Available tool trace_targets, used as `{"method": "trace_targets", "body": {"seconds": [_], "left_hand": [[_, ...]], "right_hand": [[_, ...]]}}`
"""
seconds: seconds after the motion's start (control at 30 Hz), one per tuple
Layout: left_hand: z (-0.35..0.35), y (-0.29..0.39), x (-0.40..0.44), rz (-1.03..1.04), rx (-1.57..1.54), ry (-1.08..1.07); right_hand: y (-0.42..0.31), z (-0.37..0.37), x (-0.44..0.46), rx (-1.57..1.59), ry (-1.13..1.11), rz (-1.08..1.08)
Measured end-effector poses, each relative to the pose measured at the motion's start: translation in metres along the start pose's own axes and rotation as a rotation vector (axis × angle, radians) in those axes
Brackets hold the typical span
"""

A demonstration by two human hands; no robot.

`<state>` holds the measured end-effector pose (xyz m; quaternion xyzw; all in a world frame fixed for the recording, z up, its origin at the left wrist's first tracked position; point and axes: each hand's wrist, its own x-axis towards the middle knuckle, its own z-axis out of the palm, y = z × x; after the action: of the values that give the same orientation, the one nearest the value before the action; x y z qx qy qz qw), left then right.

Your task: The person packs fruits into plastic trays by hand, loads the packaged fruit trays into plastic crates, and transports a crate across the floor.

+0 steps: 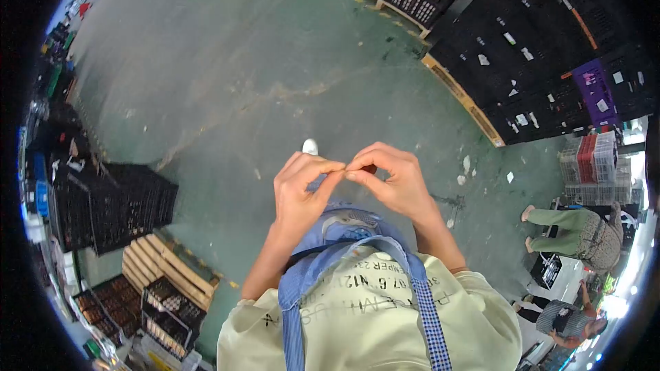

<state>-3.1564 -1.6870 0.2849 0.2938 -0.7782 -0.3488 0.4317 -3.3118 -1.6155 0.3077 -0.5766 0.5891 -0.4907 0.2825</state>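
My left hand [302, 185] and my right hand [395, 178] meet in front of my chest, above the floor. Each pinches thumb against forefinger, with the fingertips of both hands almost touching. Whatever lies between the fingertips is too small to make out. A blue apron [320, 233] with straps hangs below them over my pale yellow shirt [385, 330]. One white shoe tip [310, 145] shows just beyond my left hand.
Stacked black crates [522, 34] stand on pallets at the upper right, with a purple crate [596, 93] among them. More black crates [130, 199] and a wooden pallet [168, 268] are at the left. Two people [598, 240] are at the right near white crates [597, 165].
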Motion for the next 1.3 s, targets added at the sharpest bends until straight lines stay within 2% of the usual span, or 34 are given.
{"method": "trace_targets", "body": {"seconds": [0.13,0.2,0.33,0.43,0.53,0.57,0.67,0.8,0.83,1.17,1.3], "left_hand": [[0.011,-0.054,0.099,0.228,0.066,-0.103],[0.009,-0.073,0.145,0.289,0.099,-0.172],[0.013,-0.11,0.232,0.261,0.078,-0.323],[0.024,-0.132,0.28,0.024,-0.079,-0.49],[0.045,-0.162,0.32,-0.433,-0.58,-0.616],[0.052,-0.169,0.335,-0.586,-0.774,-0.65],[0.073,-0.192,0.383,-0.769,-1.035,-0.701],[0.11,-0.216,0.453,-0.787,-1.123,-0.698],[0.119,-0.218,0.472,-0.827,-1.136,-0.672],[0.193,-0.253,0.613,-0.822,-1.263,-0.629],[0.214,-0.277,0.663,-0.83,-1.273,-0.638]], "right_hand": [[0.024,-0.028,0.091,-0.183,-0.057,0.099],[0.039,-0.035,0.132,-0.252,-0.095,0.071],[0.058,-0.051,0.217,-0.348,-0.151,0.069],[0.08,-0.062,0.258,-0.191,-0.074,0.197],[0.124,-0.074,0.3,0.191,0.091,0.278],[0.135,-0.081,0.316,0.36,0.086,0.319],[0.169,-0.103,0.368,0.54,-0.047,0.247],[0.213,-0.14,0.447,0.59,-0.206,0.033],[0.217,-0.151,0.468,0.575,-0.187,0.004],[0.269,-0.25,0.623,0.499,-0.361,-0.04],[0.29,-0.267,0.668,0.451,-0.313,-0.093]]}}
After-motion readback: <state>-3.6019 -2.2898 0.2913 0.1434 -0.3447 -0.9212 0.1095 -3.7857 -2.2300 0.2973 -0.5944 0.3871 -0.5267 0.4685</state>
